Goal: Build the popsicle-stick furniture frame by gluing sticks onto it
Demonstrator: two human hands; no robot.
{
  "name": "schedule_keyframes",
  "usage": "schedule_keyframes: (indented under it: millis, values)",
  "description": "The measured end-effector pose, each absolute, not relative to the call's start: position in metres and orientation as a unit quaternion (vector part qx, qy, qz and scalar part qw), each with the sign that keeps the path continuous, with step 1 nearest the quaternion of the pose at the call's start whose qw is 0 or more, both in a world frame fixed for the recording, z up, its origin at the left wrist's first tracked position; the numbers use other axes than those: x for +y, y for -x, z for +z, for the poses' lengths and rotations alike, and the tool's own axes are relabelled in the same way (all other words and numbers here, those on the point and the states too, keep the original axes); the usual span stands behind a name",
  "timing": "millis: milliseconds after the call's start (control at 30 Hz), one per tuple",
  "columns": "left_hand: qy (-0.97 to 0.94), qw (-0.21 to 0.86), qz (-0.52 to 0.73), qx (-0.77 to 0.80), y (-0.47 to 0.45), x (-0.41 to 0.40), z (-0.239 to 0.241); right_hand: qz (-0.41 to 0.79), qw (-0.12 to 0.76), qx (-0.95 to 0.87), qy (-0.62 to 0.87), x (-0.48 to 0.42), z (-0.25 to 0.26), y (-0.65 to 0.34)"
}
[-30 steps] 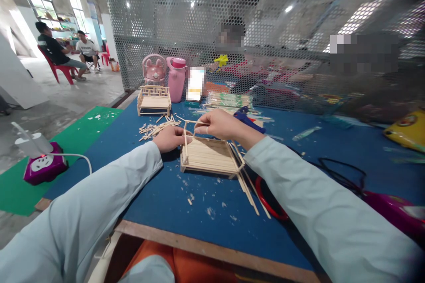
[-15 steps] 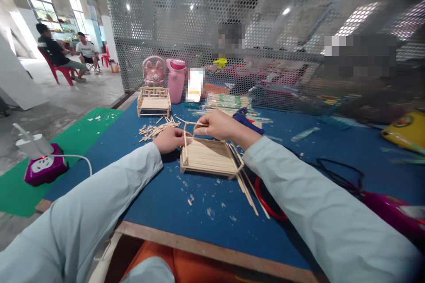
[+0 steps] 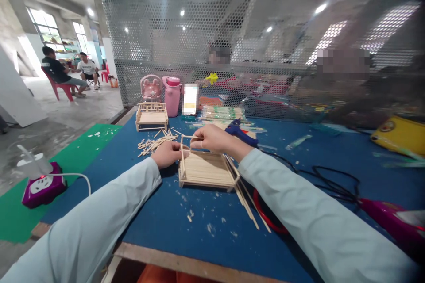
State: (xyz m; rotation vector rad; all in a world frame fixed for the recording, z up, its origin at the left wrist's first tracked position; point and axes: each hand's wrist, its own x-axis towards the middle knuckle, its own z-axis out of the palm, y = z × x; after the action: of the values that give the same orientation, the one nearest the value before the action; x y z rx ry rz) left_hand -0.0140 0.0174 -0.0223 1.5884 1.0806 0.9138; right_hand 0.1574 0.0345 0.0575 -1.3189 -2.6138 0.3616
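The little flat frame of thin pale wooden sticks (image 3: 206, 171) lies in the middle of the blue worktop (image 3: 166, 216). It looks very light and easy to snap, so hold it softly, low at the corners. The left hand (image 3: 169, 154) pinches its back left corner post. The right hand (image 3: 214, 138) pinches a thin pale wooden stick (image 3: 190, 136) across the top. Both hands grip as before. Only the view has tipped up.

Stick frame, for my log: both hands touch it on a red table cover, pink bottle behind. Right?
No. The head view shows a blue table cover. The left hand and right hand touch the stick frame, pink bottle behind.
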Motion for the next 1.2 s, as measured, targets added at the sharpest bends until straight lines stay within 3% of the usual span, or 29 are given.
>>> schedule_keyframes:
  millis: [400,467,633,700,767,867,933,1133,1200]
  values:
    - [-0.637,0.524,0.391,0.408,0.015,0.017,-0.022,0.147,0.087,-0.891,0.420,0.031,0.071,-0.160]
    - [-0.618,0.544,0.398,0.406,0.016,0.018,-0.022,0.141,0.150,-0.877,0.434,0.030,0.077,-0.164]
    - [-0.576,0.573,0.411,0.414,0.019,0.018,-0.019,0.067,0.402,-0.771,0.489,0.011,0.091,-0.201]
    - [-0.579,0.569,0.411,0.415,0.021,0.018,-0.020,0.030,0.437,-0.729,0.526,-0.007,0.089,-0.224]
    - [-0.590,0.555,0.408,0.421,0.022,0.018,-0.020,0.003,0.374,-0.717,0.588,-0.030,0.081,-0.246]
    - [-0.609,0.528,0.401,0.436,0.023,0.017,-0.021,0.016,0.138,-0.713,0.688,-0.070,0.055,-0.270]
    - [-0.617,0.507,0.402,0.448,0.022,0.016,-0.019,0.026,0.045,-0.704,0.708,-0.091,0.036,-0.280]
    - [-0.612,0.487,0.400,0.478,0.020,0.008,-0.012,0.020,-0.046,-0.684,0.727,-0.101,0.030,-0.294]
    - [-0.612,0.486,0.395,0.483,0.019,0.007,-0.012,0.021,-0.015,-0.708,0.706,-0.087,0.043,-0.290]
